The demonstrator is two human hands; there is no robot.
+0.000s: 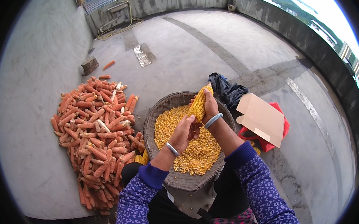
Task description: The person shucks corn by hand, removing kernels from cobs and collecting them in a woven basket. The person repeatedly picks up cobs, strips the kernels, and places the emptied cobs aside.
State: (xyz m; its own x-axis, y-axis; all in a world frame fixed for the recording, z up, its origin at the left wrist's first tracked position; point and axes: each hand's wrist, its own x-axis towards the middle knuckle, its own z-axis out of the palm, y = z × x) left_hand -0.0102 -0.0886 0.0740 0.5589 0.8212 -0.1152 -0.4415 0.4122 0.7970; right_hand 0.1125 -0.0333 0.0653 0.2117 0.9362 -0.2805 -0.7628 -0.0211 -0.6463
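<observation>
A yellow ear of corn (199, 105), its kernels on, is held by both hands above a round woven basket (150, 127). My left hand (183, 131) grips its lower end, thumb on the kernels. Around the upper part of the ear closes my right hand (210, 105), with the tip pointing up and away. Loose yellow corn kernels (200, 152) lie in a wide heap inside the basket, which stands between my knees. Parts of the fingers are hidden behind the ear and the wrists.
Left of the basket rises a large pile of bare reddish corncobs (97, 132), with unshelled ears (142, 159) at its near right edge. A wood block (90, 66) stands beyond. To the right lie a black plastic bag (227, 90), a cardboard piece (262, 117) and a red bag (286, 127).
</observation>
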